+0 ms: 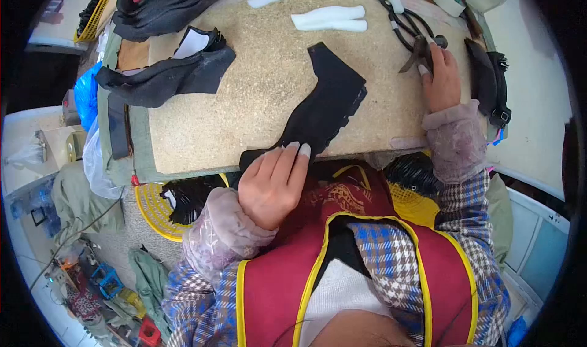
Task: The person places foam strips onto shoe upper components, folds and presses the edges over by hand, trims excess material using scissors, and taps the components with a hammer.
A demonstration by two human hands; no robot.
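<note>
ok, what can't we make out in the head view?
Head view: part of the black piece's near end, covered by the left hand.
Head view: the rest of the dark tool, hidden by the right hand.
Head view: dark pile, cut off by the top edge.
Head view: apron's gold print, too small to read.
</note>
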